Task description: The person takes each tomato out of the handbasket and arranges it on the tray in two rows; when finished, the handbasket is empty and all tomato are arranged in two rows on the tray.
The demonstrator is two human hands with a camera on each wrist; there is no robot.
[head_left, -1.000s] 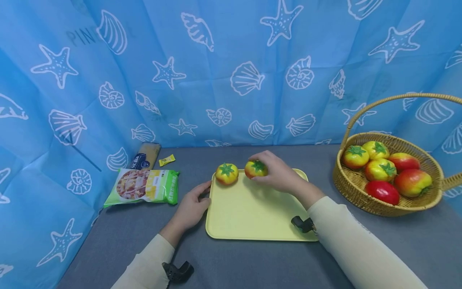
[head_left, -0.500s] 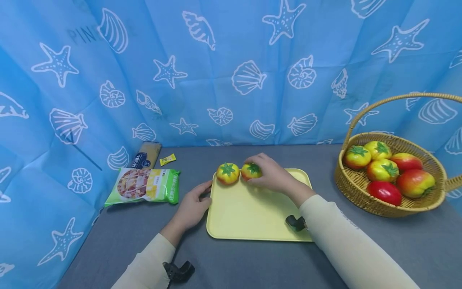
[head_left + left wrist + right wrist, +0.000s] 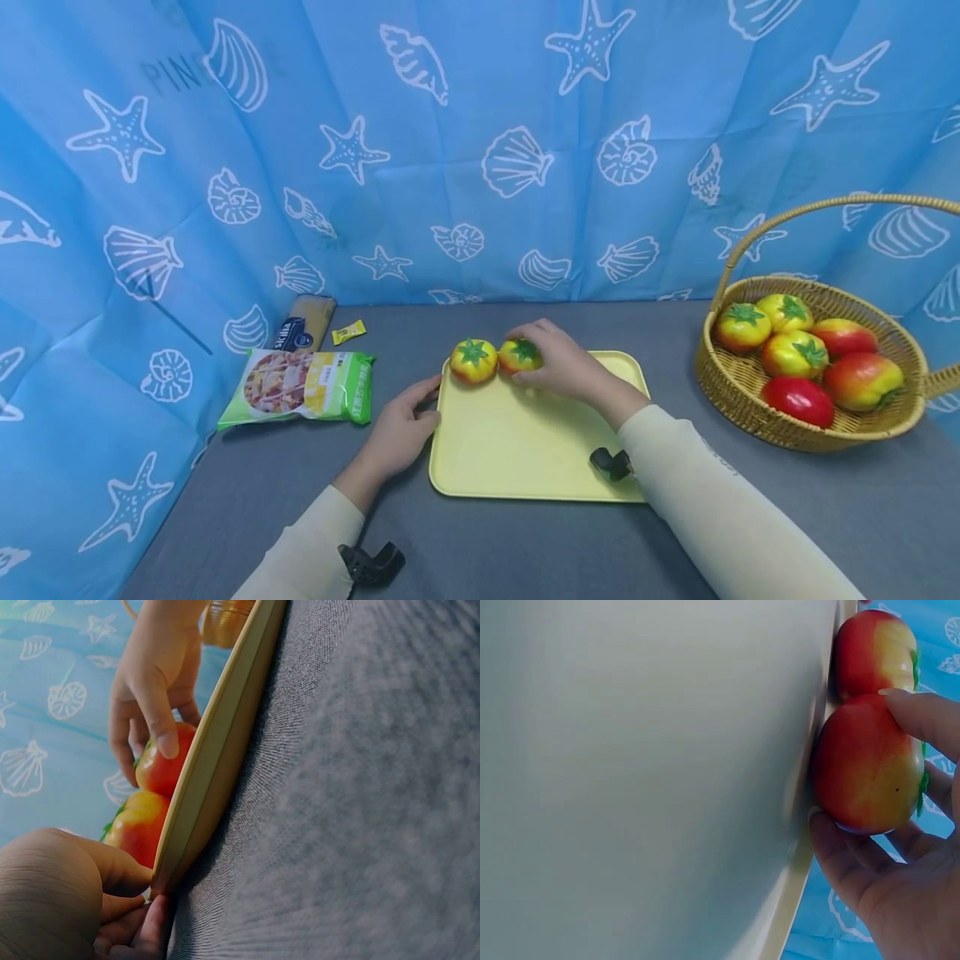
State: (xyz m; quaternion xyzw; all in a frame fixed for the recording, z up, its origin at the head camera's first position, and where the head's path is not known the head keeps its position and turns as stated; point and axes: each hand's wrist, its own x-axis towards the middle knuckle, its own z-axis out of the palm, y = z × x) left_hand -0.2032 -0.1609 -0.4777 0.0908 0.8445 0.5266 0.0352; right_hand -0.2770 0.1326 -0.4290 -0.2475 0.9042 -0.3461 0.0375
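At the back of the yellow tray [image 3: 517,458], my right hand [image 3: 562,362] holds a yellow-and-red persimmon [image 3: 866,769] with a green leafy top. The thumb lies on one side and the fingers curl round the other. Right beside it, in the tray's back left corner, a second persimmon [image 3: 474,361] stands with its leaves up. My left hand [image 3: 401,429] pinches the tray's left edge; in the left wrist view the thumb lies at the rim and the fingers are on its other side, partly hidden.
A wicker basket [image 3: 731,417] with a tall handle stands at the right, holding several red and yellow fruits. To the left lie a green food bag [image 3: 303,387], a pasta packet [image 3: 307,321] and a small yellow sachet [image 3: 348,332]. A blue shell-patterned curtain [image 3: 450,167] hangs behind.
My right hand has moved slightly left with the persimmon, closing the gap to the other one; over the last half second it barely shifts. The left hand stays at the tray's edge.
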